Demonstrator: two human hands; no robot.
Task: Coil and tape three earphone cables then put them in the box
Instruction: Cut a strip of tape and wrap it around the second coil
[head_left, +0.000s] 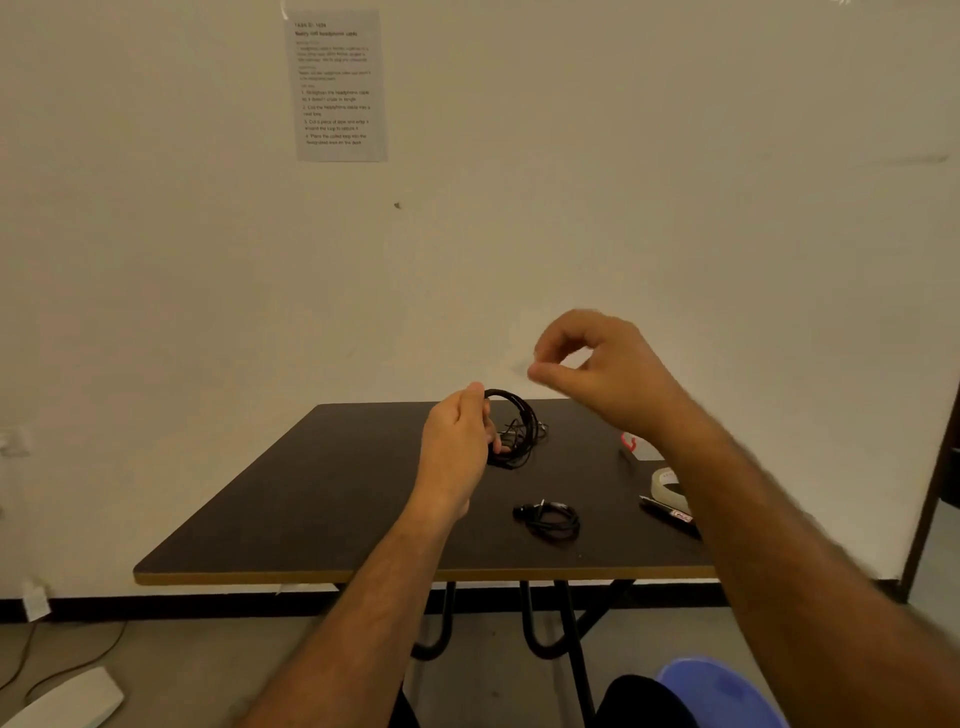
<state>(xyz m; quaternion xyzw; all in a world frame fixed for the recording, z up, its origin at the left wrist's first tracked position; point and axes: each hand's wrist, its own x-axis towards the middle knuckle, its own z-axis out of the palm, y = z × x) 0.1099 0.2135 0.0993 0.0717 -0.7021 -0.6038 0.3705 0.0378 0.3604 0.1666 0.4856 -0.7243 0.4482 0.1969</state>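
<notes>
The left hand (457, 447) is raised over the dark worktop (322, 499), its grip closed on a coiled black earphone cable (514, 423) held upright. The right hand (597, 364) hovers higher, thumb and forefinger pinched together (whether on tape I cannot tell). A second coiled cable (550, 519) lies on the worktop, near a tape roll (667, 486) and a pen (667, 514). A printed sheet (337, 85) hangs on the pale wall.
</notes>
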